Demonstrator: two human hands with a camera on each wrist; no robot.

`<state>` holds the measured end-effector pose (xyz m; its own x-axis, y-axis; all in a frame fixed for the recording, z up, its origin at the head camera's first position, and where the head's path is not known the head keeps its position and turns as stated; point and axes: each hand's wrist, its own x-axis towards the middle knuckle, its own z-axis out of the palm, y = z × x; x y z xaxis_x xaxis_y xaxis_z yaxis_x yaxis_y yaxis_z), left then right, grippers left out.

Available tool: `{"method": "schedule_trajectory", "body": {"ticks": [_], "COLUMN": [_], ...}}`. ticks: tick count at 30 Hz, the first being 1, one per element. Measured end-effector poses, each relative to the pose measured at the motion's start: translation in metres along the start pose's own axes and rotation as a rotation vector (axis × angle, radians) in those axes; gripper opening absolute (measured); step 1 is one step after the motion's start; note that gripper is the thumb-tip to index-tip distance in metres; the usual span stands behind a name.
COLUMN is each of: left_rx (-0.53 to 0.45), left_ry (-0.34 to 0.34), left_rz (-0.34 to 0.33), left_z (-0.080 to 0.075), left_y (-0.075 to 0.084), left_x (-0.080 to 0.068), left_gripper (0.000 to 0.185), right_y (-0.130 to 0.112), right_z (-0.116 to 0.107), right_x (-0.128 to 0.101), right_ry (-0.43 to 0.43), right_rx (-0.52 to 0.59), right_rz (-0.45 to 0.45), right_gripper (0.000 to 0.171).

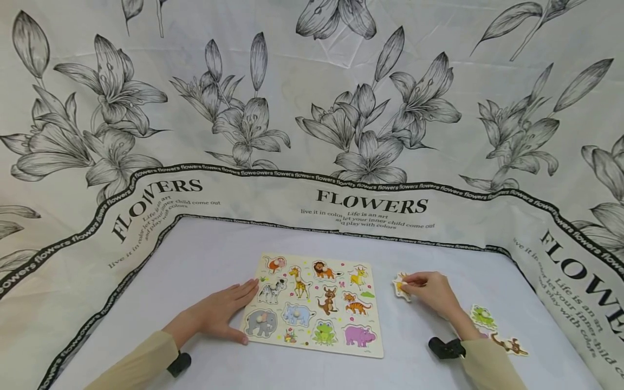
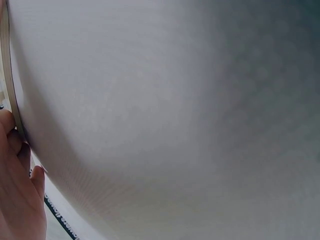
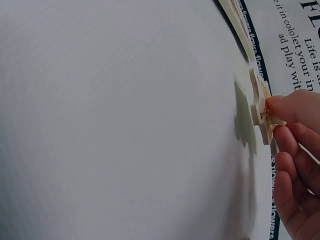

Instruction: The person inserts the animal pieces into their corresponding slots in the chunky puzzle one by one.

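A wooden animal puzzle board (image 1: 314, 306) lies on the white table, most of its slots filled with animal pieces. My left hand (image 1: 229, 306) lies flat with straight fingers against the board's left edge (image 2: 9, 80). My right hand (image 1: 429, 290) is to the right of the board and pinches the peg of a small yellow animal piece (image 1: 401, 285), which is just above the table. In the right wrist view the piece (image 3: 260, 102) stands between thumb and fingers (image 3: 292, 107), casting a shadow on the table.
Loose pieces lie by my right forearm: a green frog (image 1: 482, 317) and a brown animal (image 1: 509, 345). A flower-printed cloth (image 1: 312, 108) walls in the table at the back and both sides.
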<state>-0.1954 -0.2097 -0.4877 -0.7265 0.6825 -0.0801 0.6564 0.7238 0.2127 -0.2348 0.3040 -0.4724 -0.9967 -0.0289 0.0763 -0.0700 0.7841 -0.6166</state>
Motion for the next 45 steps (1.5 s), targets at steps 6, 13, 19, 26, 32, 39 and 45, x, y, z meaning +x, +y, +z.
{"method": "schedule_trajectory", "body": {"ticks": [6, 13, 19, 26, 32, 39, 45], "left_rx": [0.007, 0.01, 0.008, -0.006, -0.005, -0.032, -0.028], "left_ry": [0.007, 0.004, 0.006, 0.0, 0.005, 0.005, 0.005], "left_rz": [0.002, -0.002, 0.0, -0.013, -0.008, -0.008, -0.011], "left_z": [-0.001, 0.0, 0.002, 0.003, 0.001, -0.002, -0.003], "left_y": [0.0, -0.001, -0.003, -0.003, -0.001, 0.002, 0.002], "left_x": [0.0, 0.0, 0.001, 0.001, 0.001, -0.001, -0.001], "left_gripper": [0.111, 0.112, 0.112, 0.113, 0.112, 0.111, 0.112], "right_y": [-0.008, -0.016, -0.023, -0.033, -0.038, -0.043, -0.052], "right_z": [0.003, 0.008, 0.013, 0.02, 0.026, 0.033, 0.038], "right_x": [0.004, 0.009, 0.013, 0.015, 0.018, 0.022, 0.025], "right_ry": [0.002, 0.014, 0.014, 0.0, 0.008, 0.017, 0.004], "right_rx": [-0.008, -0.008, 0.002, 0.018, 0.028, 0.013, 0.026], "right_rz": [-0.013, -0.029, -0.04, -0.03, -0.03, -0.035, -0.024], "right_gripper": [0.026, 0.026, 0.026, 0.027, 0.026, 0.026, 0.025]}}
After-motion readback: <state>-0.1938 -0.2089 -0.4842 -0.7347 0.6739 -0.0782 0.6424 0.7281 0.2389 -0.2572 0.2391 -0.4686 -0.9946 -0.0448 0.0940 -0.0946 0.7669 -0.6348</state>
